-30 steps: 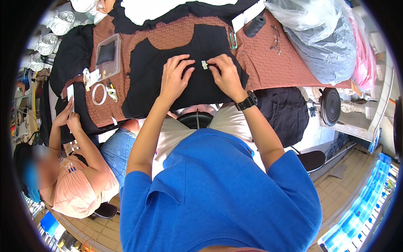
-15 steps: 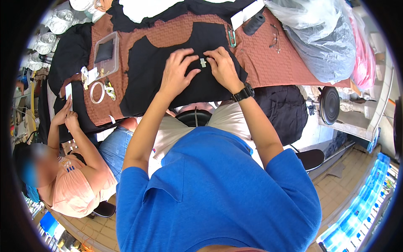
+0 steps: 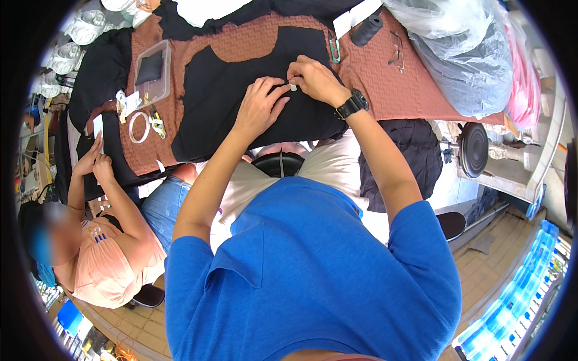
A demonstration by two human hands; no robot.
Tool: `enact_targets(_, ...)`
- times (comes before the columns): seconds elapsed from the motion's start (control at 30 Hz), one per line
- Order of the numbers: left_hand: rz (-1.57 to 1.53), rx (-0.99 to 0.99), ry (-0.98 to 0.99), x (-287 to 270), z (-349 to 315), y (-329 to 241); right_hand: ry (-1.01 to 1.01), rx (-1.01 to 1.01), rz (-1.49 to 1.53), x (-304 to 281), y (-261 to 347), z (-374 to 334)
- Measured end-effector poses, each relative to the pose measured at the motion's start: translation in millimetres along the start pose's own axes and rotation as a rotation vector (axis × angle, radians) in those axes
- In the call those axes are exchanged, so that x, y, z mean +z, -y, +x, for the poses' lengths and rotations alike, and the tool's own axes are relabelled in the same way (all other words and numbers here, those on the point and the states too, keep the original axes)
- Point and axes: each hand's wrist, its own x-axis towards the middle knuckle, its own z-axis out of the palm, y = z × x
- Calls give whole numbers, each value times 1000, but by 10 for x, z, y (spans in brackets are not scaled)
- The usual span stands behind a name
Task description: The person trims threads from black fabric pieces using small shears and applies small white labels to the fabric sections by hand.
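A black cut garment piece (image 3: pixel 223 105) with a curved neckline lies spread on the table before me. On its right half is a small pale label (image 3: pixel 294 88), partly covered by fingers. My right hand (image 3: pixel 318 82), with a black watch on its wrist, pinches at the label's upper edge. My left hand (image 3: pixel 260 109) rests on the black cloth with its fingers stretched out; its index fingertip reaches the label's left side. Just beyond my right hand lies a pair of turquoise thread snips (image 3: pixel 334 48).
A brown textured cloth (image 3: pixel 415 99) covers the table. To the left are a clear plastic box (image 3: pixel 165 84) and a white ring (image 3: pixel 139 127). A black thread cone (image 3: pixel 366 31), glasses (image 3: pixel 395 53) and a large plastic bag (image 3: pixel 463 66) stand right. A co-worker (image 3: pixel 114 259) sits at left.
My right hand has moved slightly and closed its fingertips at the label. The left hand's index finger has come across to the label. The garment piece has shifted a little.
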Motion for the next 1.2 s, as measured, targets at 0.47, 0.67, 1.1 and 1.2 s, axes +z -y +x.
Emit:
enact_targets(0.47, -7, 5, 13, -7, -2, 33, -35, -93, 102, -18, -45, -42)
enact_targets(0.67, 6, 11, 17, 6, -10, 50, 15, -148, -30, -46, 7, -25)
enact_targets(1.1, 74, 37, 17, 17, -39, 36, -53, -251, 59, -70, -11, -168)
enact_targets(1.2, 59, 32, 19, 19, -32, 43, -62, -249, 51, -60, 18, -222)
